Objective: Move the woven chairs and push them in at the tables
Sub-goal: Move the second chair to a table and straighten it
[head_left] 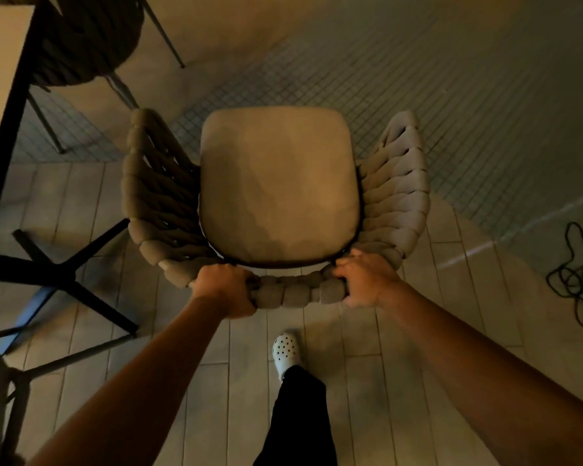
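Both hands, left (224, 290) and right (367, 280), are wrapped tight on the chair (278, 190) back rail. Swing it left toward the desk (0, 45), legs clear of the base (68, 274), then push in square.

Left grip (223, 290), right grip (367, 280) (both clenched)

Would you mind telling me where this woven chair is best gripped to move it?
Grip the top rail of the backrest, coming from behind, as the left hand and right hand do now, spaced apart. The rail is the highest, nearest part, thick with woven cord and probably easy to curl fingers round. The cushion looks loose, so it is likely a poor hold.
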The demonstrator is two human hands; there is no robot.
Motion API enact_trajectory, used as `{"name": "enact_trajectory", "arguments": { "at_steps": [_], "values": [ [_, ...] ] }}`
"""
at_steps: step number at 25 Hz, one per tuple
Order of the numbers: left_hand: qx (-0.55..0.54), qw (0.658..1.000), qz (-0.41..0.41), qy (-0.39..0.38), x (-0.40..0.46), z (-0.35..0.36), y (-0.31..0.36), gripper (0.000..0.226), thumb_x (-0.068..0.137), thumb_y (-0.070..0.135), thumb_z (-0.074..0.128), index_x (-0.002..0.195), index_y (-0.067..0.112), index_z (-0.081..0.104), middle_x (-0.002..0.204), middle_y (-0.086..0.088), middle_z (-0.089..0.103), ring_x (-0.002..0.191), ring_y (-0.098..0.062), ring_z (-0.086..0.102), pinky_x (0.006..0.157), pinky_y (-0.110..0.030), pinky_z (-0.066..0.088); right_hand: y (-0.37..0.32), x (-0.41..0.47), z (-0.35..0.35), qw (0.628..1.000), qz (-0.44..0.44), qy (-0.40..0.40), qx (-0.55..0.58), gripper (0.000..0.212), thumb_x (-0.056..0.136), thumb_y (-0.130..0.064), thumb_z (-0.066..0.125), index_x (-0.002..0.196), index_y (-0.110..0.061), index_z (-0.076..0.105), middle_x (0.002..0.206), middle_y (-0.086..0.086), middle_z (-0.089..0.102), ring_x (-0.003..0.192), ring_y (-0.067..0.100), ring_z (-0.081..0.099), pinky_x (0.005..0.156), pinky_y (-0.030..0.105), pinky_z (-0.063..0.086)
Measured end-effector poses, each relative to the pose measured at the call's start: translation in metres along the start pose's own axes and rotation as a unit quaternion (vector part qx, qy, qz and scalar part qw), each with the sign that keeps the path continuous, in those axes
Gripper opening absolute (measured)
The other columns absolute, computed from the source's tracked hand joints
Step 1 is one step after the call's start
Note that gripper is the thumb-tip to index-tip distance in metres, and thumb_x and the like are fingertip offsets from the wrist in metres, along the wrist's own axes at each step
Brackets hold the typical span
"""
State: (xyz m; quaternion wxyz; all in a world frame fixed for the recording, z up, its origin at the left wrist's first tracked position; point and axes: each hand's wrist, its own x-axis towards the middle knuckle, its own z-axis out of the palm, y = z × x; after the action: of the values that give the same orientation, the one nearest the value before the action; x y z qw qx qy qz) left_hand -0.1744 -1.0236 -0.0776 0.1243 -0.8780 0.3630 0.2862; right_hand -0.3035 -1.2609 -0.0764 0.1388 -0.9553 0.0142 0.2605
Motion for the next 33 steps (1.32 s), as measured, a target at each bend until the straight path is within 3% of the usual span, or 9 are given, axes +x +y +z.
{"name": "enact_trajectory", "arguments": {
  "at_steps": [3,16,21,25,29,33],
  "values": [
    [-0.03,1.0,-0.003,-0.003,0.017,-0.018,-0.015,0.065,0.066,0.062,0.059,0.128,0.054,0.041,0.12,0.015,0.059,0.108,-0.012,0.056,0.087,-0.029,0.044,0.014,0.023,-0.017,1.0,-0.013,-0.015,-0.014,0.035,0.07,-0.044,0.063,0.1,-0.026,0.064,0.105,-0.007,0.061,0.103,0.025,0.049,0.068,0.028,0.036],
    [-0.086,0.987,-0.126,0.053,0.088,-0.067,0.001,0.053,0.061,0.059,0.06,0.11,0.039,0.062,0.103,0.011,0.068,0.098,-0.014,0.063,0.084,-0.028,0.047,0.091,0.097,-0.084,0.995,-0.091,-0.004,-0.046,0.027,0.066,-0.041,0.065,0.087,-0.024,0.063,0.095,-0.007,0.06,0.098,0.024,0.048,0.062,0.027,0.034],
    [-0.158,0.968,-0.193,0.028,0.112,-0.089,0.046,0.045,0.064,0.058,0.06,0.103,0.036,0.064,0.094,0.012,0.066,0.089,-0.01,0.061,0.08,-0.024,0.047,0.149,0.126,-0.119,0.984,-0.158,-0.008,-0.085,0.028,0.066,-0.045,0.063,0.085,-0.024,0.063,0.091,-0.007,0.06,0.095,0.024,0.05,0.062,0.027,0.033],
    [-0.204,0.946,-0.248,0.036,0.116,-0.089,0.093,0.039,0.064,0.056,0.061,0.096,0.035,0.065,0.081,0.014,0.061,0.077,-0.008,0.056,0.07,-0.021,0.039,0.183,0.13,-0.134,0.967,-0.213,-0.036,-0.135,0.031,0.066,-0.046,0.062,0.088,-0.025,0.062,0.094,-0.008,0.059,0.097,0.023,0.049,0.064,0.027,0.031],
    [-0.226,0.926,-0.297,0.049,0.106,-0.074,0.141,0.04,0.059,0.059,0.06,0.09,0.035,0.066,0.062,0.017,0.047,0.066,-0.008,0.049,0.063,-0.021,0.035,0.205,0.12,-0.135,0.952,-0.248,-0.066,-0.164,0.031,0.066,-0.047,0.062,0.09,-0.026,0.061,0.097,-0.007,0.058,0.099,0.023,0.047,0.065,0.029,0.034],
    [-0.242,0.914,-0.318,0.072,0.085,-0.054,0.191,0.045,0.058,0.058,0.058,0.097,0.037,0.066,0.086,0.013,0.066,0.083,-0.012,0.063,0.065,-0.02,0.037,0.214,0.108,-0.133,0.929,-0.286,-0.108,-0.208,0.031,0.066,-0.044,0.061,0.094,-0.029,0.06,0.101,-0.008,0.056,0.102,0.022,0.045,0.068,0.03,0.036]
  ]
}}
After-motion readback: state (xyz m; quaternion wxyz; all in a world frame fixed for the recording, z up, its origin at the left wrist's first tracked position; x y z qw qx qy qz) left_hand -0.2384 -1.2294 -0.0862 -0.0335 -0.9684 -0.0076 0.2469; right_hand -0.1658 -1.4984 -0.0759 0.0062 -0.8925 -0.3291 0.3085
